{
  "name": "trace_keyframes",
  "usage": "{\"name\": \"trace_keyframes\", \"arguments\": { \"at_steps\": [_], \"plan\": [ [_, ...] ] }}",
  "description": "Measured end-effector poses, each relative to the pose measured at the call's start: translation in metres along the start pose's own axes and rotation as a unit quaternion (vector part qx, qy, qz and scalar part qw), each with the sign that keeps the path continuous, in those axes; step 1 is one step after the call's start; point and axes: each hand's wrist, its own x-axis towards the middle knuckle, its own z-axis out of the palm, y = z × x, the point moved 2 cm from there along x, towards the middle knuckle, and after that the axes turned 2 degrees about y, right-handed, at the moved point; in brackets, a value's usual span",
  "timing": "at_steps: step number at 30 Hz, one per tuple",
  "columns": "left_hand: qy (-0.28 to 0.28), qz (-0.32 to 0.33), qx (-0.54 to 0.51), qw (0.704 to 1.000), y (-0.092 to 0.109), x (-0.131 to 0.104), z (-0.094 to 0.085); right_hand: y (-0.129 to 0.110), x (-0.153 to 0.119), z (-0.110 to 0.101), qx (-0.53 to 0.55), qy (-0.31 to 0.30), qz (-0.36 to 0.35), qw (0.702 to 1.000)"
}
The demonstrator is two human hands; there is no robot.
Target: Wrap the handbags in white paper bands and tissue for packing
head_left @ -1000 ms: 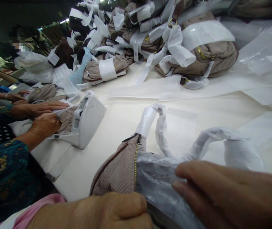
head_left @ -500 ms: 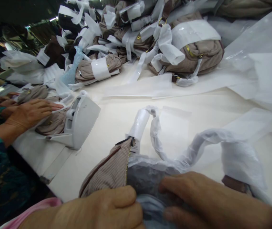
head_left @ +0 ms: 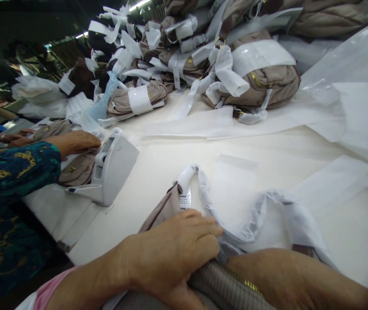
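Note:
A taupe ribbed bag (head_left: 164, 212) with a yellow-toothed zipper lies in front of me, its mouth unzipped. My left hand (head_left: 177, 247) grips the bag's near side, fingers over the top and thumb below. My right hand (head_left: 280, 275) reaches into the opening; its fingers are hidden by the bag. Clear plastic lies at the mouth. The strap (head_left: 255, 215), wrapped in white film, loops over the table beyond my hands. A small label (head_left: 185, 200) with printed lines hangs by the bag's far corner.
A grey tape dispenser (head_left: 115, 168) stands at left. Beside it a co-worker's hand (head_left: 77, 142) rests over another taupe bag (head_left: 77, 168). Wrapped bags (head_left: 267, 82) are piled at the back. White sheets (head_left: 341, 172) lie on the white table (head_left: 167, 150) at right.
My left hand has moved up and right over the bag. My right hand has gone deeper into the opening. The near side has risen into view. The co-worker's arm has shifted right.

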Motion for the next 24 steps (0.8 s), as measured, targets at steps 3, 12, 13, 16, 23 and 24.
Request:
{"name": "trace_keyframes", "arguments": {
  "at_steps": [3,12,13,16,23,24],
  "plan": [
    [-0.064,0.009,-0.068,0.996,-0.005,0.001,0.012,0.004,-0.013,-0.009,0.1,-0.007,0.039,0.994],
    [-0.122,-0.018,-0.163,0.979,-0.008,0.01,0.022,0.023,-0.039,-0.011,-0.083,0.115,0.26,0.955],
    [-0.131,0.003,-0.178,0.975,-0.008,0.013,0.021,0.023,-0.036,-0.01,-0.074,0.121,0.243,0.96],
    [-0.177,0.039,-0.23,0.956,-0.009,0.019,0.022,0.021,-0.033,-0.012,-0.008,0.125,0.192,0.973],
    [-0.191,-0.083,-0.192,0.959,-0.006,0.02,0.021,-0.01,-0.043,-0.015,0.078,0.187,0.149,0.968],
    [-0.184,-0.082,-0.193,0.96,-0.005,0.019,0.021,-0.015,-0.042,-0.012,0.088,0.169,0.144,0.971]
  ]
}}
